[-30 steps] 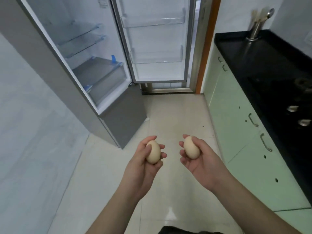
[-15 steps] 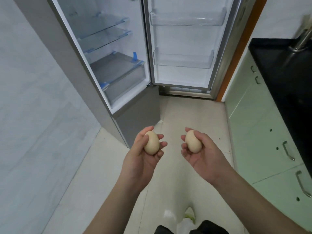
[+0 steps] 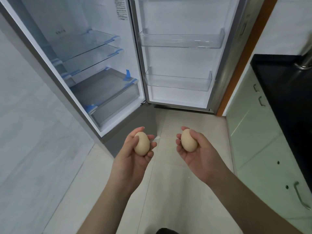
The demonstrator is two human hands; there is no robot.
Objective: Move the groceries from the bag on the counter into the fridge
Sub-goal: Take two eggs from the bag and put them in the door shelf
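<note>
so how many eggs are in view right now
2. One egg is held in the left hand, the other egg in the right hand, both in front of the open fridge. No others show on its shelves or door racks.

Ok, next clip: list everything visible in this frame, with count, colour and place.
eggs: two, beige, one in each hand, left egg, right egg
fridge: one, grey outside, white inside, door open, ahead on the left
glass shelves: two, clear with blue tape, inside fridge
drawer: one, grey, bottom of fridge
door bins: two, clear, on the open door
counter: one, black, right
cabinets: pale green, under counter
floor: beige tile
left hand: grip round an egg
right hand: grip round an egg
</note>
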